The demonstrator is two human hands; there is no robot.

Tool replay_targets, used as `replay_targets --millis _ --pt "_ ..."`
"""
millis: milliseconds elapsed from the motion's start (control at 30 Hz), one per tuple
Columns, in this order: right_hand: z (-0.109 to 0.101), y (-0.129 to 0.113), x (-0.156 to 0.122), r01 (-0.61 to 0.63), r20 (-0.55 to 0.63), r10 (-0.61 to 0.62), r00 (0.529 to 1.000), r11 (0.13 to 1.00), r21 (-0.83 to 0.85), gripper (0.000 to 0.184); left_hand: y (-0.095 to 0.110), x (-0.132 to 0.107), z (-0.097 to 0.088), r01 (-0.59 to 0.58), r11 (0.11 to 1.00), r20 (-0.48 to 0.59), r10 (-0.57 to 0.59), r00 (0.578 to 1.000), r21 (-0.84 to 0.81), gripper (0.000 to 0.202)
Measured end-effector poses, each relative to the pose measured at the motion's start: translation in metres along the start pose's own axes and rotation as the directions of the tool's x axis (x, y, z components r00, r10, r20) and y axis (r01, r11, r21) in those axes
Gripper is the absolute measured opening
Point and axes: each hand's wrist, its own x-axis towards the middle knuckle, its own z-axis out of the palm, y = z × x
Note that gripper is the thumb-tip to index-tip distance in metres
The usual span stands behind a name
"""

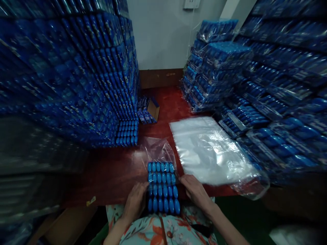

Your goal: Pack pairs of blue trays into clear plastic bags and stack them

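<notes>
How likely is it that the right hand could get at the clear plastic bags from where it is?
Very likely: the right hand is close to the near edge of the clear plastic bags, and nothing appears to stand between. It might first have to leave the block of blue pieces.

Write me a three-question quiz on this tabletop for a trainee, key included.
1. True or false: the blue pack lies between the left hand and the right hand.

2. Where does the flat pile of translucent plastic lie?
a) left of the blue pack
b) right of it
c) on top of it

3. Fill in: from far edge to near edge, the blue pack shows ____ crosswise rows.

Key: 1 true; 2 b; 3 four.
</notes>
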Motion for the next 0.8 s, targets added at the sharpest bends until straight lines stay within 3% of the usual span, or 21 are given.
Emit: replay_targets --millis 167,267,333,400,567,700,800 --pt "0.001 -0.005 -0.017 -0.003 -0.011 0.003 1.0 1.0 -0.01 0.042 -0.008 -0.017 0.009 -0.065 0.998 0.095 0.065 0.993 -0.003 0.046" --pt "0.01 -0.006 -0.014 -0.092 -0.104 0.089 0.991 0.995 -0.025 0.029 -0.005 -0.011 0.009 0.14 0.988 0.066 -0.136 0.989 -0.068 0.033" --pt "0.019 -0.002 -0.004 -0.242 -0.163 0.236 0.958 0.97 -0.018 0.028 0.0 0.006 0.009 0.328 0.931 0.008 -0.331 0.943 -0.157 0.035" --pt "0.027 0.003 0.012 -0.367 -0.142 0.369 0.919 0.929 0.039 0.04 0.004 0.031 0.009 0.411 0.862 -0.014 -0.434 0.901 -0.295 0.045" --pt "0.039 0.013 0.05 -0.487 -0.017 0.518 0.855 0.816 0.311 0.039 0.006 0.077 0.011 0.476 0.708 0.143 -0.478 0.867 -0.522 0.038" --pt "0.044 0.014 0.056 -0.555 0.012 0.61 0.793 0.712 0.43 0.04 0.004 0.073 0.016 0.552 0.65 0.143 -0.571 0.808 -0.523 0.034" --pt "0.048 0.01 0.051 -0.611 0.002 0.646 0.763 0.721 0.326 0.036 0.007 0.061 0.018 0.574 0.627 0.137 -0.603 0.786 -0.527 0.035"
